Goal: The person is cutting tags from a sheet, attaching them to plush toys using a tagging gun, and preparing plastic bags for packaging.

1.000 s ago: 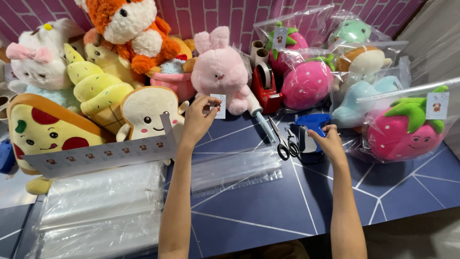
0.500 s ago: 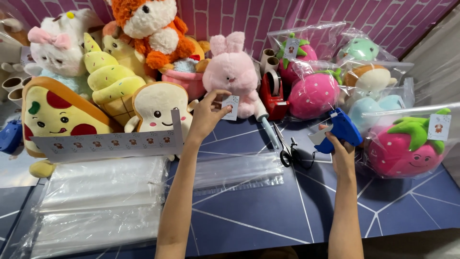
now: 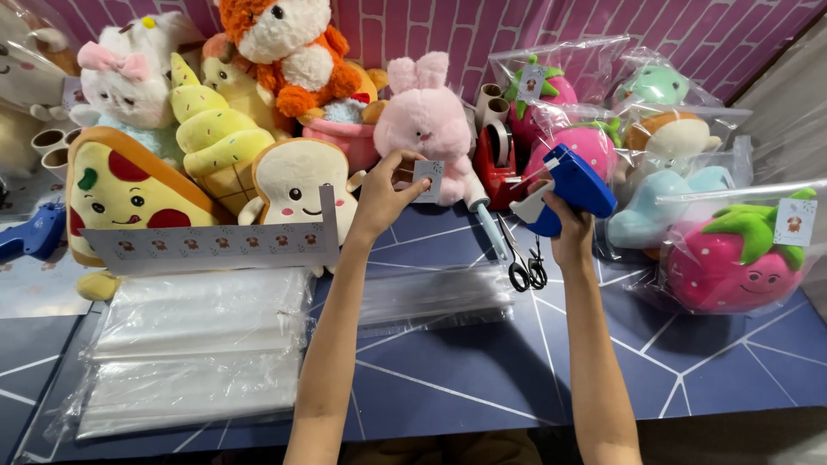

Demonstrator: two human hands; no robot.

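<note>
**Tag and tagging gun held up before the pink rabbit**

At the left of the tabletop [image 3: 448,405], a stack of clear plastic bags [image 3: 198,344] is laid below a pizza-slice plush [image 3: 121,194] and a toast plush [image 3: 297,185]. A small paper tag [image 3: 428,176] is pinched in the left hand [image 3: 383,194], its grip clenched on the tag, just in front of the pink rabbit plush [image 3: 426,125]. Scissors [image 3: 521,258] are seen lying between the arms. A blue tagging gun [image 3: 568,185] is grasped in the right hand [image 3: 570,228], raised near the tag. Bagged plush toys are piled at the right, a strawberry plush [image 3: 732,258] among them.
</note>
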